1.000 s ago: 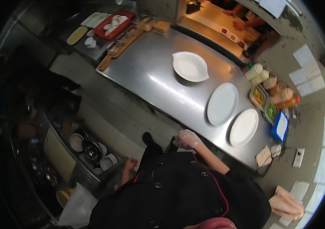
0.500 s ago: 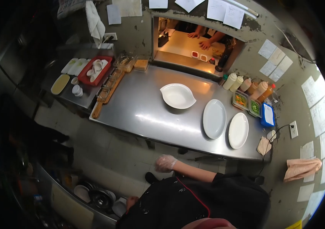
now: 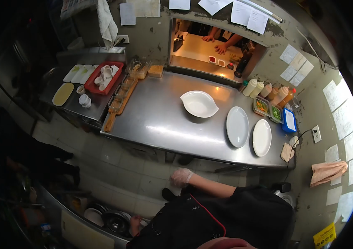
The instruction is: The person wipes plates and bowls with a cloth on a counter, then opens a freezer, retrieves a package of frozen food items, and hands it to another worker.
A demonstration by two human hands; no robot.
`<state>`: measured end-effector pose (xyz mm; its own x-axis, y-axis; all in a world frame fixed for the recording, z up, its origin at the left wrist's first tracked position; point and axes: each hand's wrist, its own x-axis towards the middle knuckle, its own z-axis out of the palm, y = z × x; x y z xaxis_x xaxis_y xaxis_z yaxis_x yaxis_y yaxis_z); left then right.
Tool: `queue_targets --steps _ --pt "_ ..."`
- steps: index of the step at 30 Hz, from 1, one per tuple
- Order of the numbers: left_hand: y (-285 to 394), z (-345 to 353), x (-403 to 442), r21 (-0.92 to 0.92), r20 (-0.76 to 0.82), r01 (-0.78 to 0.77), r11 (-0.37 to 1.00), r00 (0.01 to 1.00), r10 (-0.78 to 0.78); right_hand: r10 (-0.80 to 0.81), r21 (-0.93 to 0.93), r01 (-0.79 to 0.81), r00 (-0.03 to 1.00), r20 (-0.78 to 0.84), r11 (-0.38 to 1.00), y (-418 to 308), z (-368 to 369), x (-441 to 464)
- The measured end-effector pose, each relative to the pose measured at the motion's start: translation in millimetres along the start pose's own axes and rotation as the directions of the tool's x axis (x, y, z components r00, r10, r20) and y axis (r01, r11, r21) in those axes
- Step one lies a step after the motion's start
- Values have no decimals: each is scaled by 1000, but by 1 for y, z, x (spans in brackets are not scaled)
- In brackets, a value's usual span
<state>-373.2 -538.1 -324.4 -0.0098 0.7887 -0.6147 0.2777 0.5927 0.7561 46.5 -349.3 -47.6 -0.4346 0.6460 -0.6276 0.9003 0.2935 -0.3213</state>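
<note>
My right hand [image 3: 181, 177], in a clear plastic glove, hangs in front of the steel table's edge, fingers curled in and nothing showing in them. Lower down, my left hand [image 3: 135, 225] is partly hidden by my dark jacket; it is near metal pans [image 3: 116, 222], and its fingers do not show clearly. On the steel table [image 3: 155, 116] stand a white bowl with pointed ends [image 3: 199, 103], a pale oval plate [image 3: 238, 126] and a second white oval plate [image 3: 262, 137]. Neither hand touches them.
Squeeze bottles [image 3: 266, 90], cut-vegetable containers [image 3: 262, 106] and a blue-rimmed container [image 3: 289, 120] line the right end. A wooden board with small containers [image 3: 123, 97] edges the left. A red bin [image 3: 104, 79] holds cups. Another person's hands [image 3: 221, 48] rest beyond the pass window.
The view has shifted slightly, so the table and dishes appear a little farther right. More of my left hand shows beside the pans. My right hand stays low, still curled.
</note>
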Motion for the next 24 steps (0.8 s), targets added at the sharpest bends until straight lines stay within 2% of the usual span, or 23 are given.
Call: queue_targets --steps 2,4,6,7,10,13,14,15,17,20,22,23,24 --pt "19 7 -9 98 -16 96 991 995 -95 -23 -55 22 999 -32 998 6 -9 5" --pt "30 7 -12 200 162 -46 979 987 13 -104 -49 101 991 -79 994 11 -11 13" --pt "24 19 -4 248 174 -104 963 983 62 -101 -23 99 989 -110 995 17 -4 26" --pt "17 26 -2 233 165 -105 967 984 67 -101 -12 100 986 -129 995 18 -4 31" --pt "-3 47 7 121 131 -53 991 991 37 -111 -3 111 992 -54 994 13 -39 23" --pt "-9 60 17 54 115 -41 998 993 34 -125 -38 120 938 -323 992 31 -58 20" --pt "-9 62 20 40 110 -40 998 993 36 -69 54 102 900 -431 993 38 -66 17" --pt "-8 63 23 28 105 -44 999 994 41 -2 147 94 849 -529 985 42 -78 10" --pt "-9 64 27 1 100 -54 999 994 53 180 235 -27 727 -662 972 42 -114 -18" --pt "-4 62 35 -38 93 -86 996 992 89 358 419 139 327 -875 897 86 -133 -23" --pt "0 60 39 -31 90 -107 994 990 109 438 436 258 55 -897 862 98 -160 -45" --pt "3 58 44 100 32 -119 988 993 116 465 421 312 -83 -881 852 106 -169 -52" --pt "5 57 48 -23 9 -83 996 997 83 471 419 278 -158 -868 864 113 -176 -60"
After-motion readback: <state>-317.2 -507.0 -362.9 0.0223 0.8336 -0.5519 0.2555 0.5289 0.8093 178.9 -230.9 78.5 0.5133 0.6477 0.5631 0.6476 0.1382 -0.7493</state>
